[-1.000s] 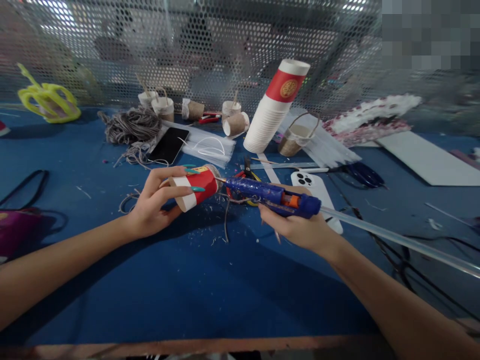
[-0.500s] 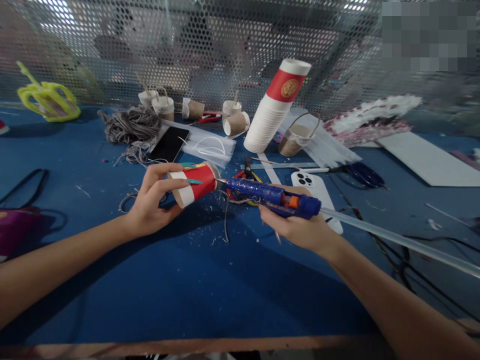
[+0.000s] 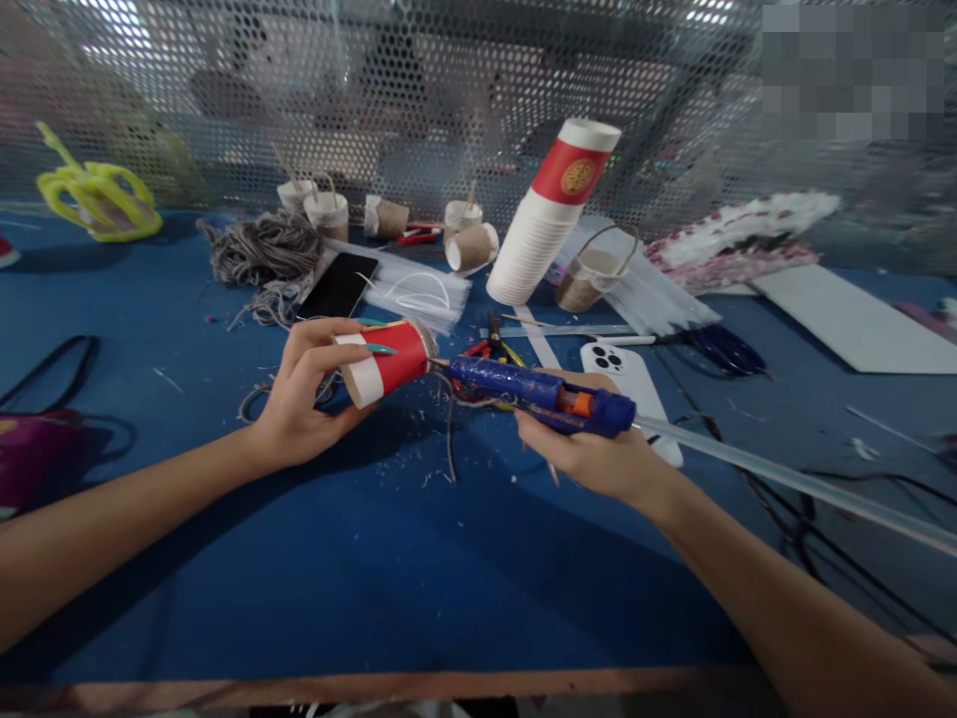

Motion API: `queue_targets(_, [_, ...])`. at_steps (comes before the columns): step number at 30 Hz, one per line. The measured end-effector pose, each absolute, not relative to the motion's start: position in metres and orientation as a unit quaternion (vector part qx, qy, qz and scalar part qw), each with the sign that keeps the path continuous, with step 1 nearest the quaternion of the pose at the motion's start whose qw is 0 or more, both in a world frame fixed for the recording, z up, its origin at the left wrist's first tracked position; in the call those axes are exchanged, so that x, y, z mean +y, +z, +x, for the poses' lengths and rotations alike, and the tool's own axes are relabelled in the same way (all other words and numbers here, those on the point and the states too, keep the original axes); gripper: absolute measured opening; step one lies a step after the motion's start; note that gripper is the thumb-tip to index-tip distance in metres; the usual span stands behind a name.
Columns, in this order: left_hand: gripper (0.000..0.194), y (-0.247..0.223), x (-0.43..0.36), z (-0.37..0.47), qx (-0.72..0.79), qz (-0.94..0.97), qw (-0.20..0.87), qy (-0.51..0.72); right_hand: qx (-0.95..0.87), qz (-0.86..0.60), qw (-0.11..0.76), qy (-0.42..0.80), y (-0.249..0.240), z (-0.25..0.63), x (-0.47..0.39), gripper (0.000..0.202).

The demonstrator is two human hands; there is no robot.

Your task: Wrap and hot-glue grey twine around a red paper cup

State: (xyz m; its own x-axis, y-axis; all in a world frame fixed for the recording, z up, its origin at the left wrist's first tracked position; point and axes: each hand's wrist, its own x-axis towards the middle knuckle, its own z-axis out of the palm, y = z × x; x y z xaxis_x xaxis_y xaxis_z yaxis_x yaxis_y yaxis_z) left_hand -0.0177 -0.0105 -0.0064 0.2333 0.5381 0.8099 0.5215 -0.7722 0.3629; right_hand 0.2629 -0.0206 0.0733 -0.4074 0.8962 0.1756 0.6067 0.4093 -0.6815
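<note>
My left hand (image 3: 310,384) is closed around a red and white paper cup (image 3: 404,357), which lies tilted on its side in the air. Grey cord rings the cup's right-hand end. In my right hand (image 3: 579,444) is a blue hot glue gun (image 3: 515,384), its metal nozzle at the corded end of the cup. A long clear glue stick (image 3: 748,457) sticks out of the gun's back. From near the nozzle a loose length of grey cord (image 3: 451,439) hangs down onto the blue table.
Behind the hands stand a leaning stack of paper cups (image 3: 534,224), a bundle of grey cord (image 3: 261,249), a black phone (image 3: 338,286) and several small cord-wrapped cups. Pliers (image 3: 493,334) and a white phone (image 3: 635,389) lie by the gun. Black cables (image 3: 803,519) run at right.
The cup has turned slightly in my left hand, whose fingers have shifted a little. The glue gun stays at the cup's corded end, almost still.
</note>
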Motion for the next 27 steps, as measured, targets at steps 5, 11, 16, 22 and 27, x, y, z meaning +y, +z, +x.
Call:
queue_targets(5, [0.056, -0.0071, -0.0118, -0.017, 0.336, 0.782, 0.044, 0.523, -0.797, -0.47, 0.269, 0.267, 0.0719, 0.2636, -0.0202, 0.021])
queue_targets(11, [0.055, -0.0067, -0.012, -0.0156, 0.329, 0.772, 0.08, 0.538, -0.801, -0.471, 0.259, 0.264, 0.0713, 0.2641, -0.0193, 0.022])
queue_targets(16, [0.059, -0.0046, -0.0124, -0.015, 0.332, 0.769, 0.075, 0.541, -0.797, -0.479, 0.256, 0.264, 0.0715, 0.2637, -0.0203, 0.021])
queue_targets(22, [0.058, -0.0049, -0.0119, -0.0153, 0.338, 0.767, 0.081, 0.54, -0.796, -0.478, 0.247, 0.278, 0.0716, 0.2641, -0.0189, 0.021])
queue_targets(27, [0.056, -0.0056, -0.0121, -0.0161, 0.339, 0.765, 0.093, 0.54, -0.801, -0.473, 0.248, 0.272, 0.0686, 0.2661, -0.0203, 0.019])
